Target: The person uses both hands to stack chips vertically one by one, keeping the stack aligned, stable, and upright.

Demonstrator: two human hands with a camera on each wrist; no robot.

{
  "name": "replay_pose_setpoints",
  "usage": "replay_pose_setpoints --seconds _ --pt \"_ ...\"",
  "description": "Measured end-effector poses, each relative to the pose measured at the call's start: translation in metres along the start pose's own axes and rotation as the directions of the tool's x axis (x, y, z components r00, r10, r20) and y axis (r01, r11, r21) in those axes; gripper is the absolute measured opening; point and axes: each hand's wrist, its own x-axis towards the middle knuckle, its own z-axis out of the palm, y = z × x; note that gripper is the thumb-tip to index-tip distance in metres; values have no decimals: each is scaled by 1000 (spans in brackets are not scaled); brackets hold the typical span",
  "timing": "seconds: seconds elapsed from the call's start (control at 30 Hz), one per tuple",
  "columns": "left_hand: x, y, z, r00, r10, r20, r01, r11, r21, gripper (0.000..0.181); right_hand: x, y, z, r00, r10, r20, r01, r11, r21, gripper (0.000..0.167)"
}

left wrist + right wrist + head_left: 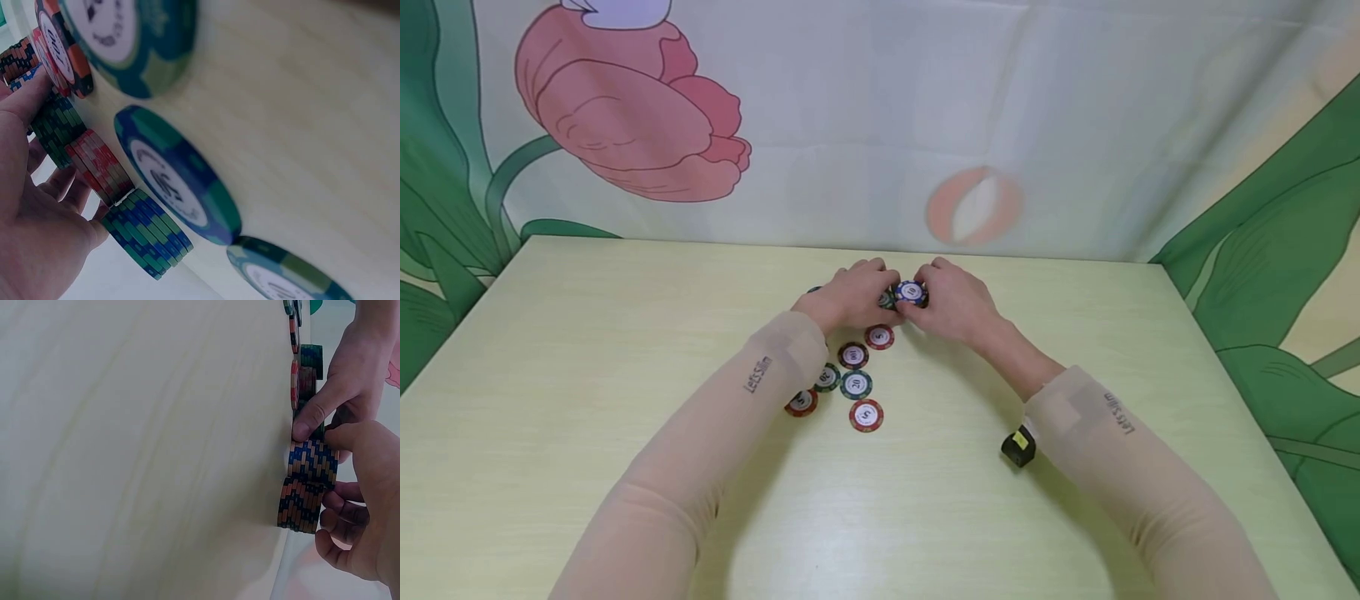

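While our left hand (855,300) grips the green stack (886,299) and our right hand (957,302) the blue stack (912,292), upper centre, we'd expect both stiff but slide-prone, best squeezed around their edges.

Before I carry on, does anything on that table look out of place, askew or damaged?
Nothing looks plainly damaged or toppled. The loose chips lie scattered on the person's side of the stacks, which looks untidy beside that row. The left sleeve hides part of the area in the head view.
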Motion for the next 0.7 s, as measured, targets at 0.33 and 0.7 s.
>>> replay_pose_setpoints --seconds 0.33,0.7 --pt "-1 -1 -2 999 27 18 -27 999 19 59 -3 -1 0 1000 7 -21 -8 1000 -28 60" --pt "-5 -3 -9 996 64 60 -61 997 -57 57 -10 -7 -3 996 -53 -65 55 998 23 40"
